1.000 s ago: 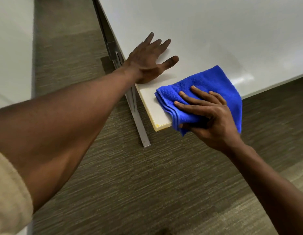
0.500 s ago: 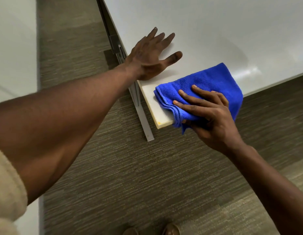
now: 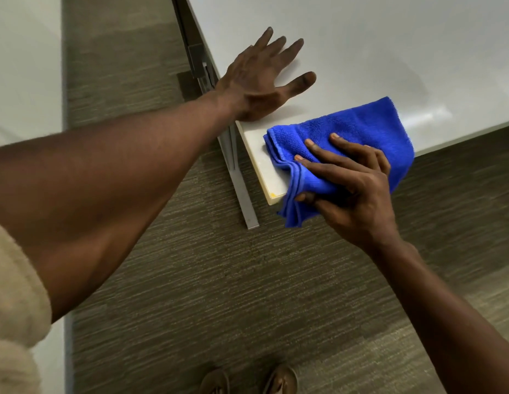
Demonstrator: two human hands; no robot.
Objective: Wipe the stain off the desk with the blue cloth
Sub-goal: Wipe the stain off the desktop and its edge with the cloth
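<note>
At the desk (image 3: 361, 52) corner, right hand (image 3: 358, 194) grips blue cloth (image 3: 370, 126)

One blue cloth (image 3: 361, 129). One white desk (image 3: 361, 46), with one small yellow stain (image 3: 273, 195) at its near corner and one metal leg (image 3: 241, 191) showing. Two hands: left hand (image 3: 261, 81), right hand (image 3: 352, 189). Two shoes (image 3: 216, 382) on the carpet (image 3: 190, 280).

Left hand (image 3: 260, 83) flat, fingers (image 3: 281, 49) spread; right hand (image 3: 352, 189) gripping, thumb tucked under.
</note>
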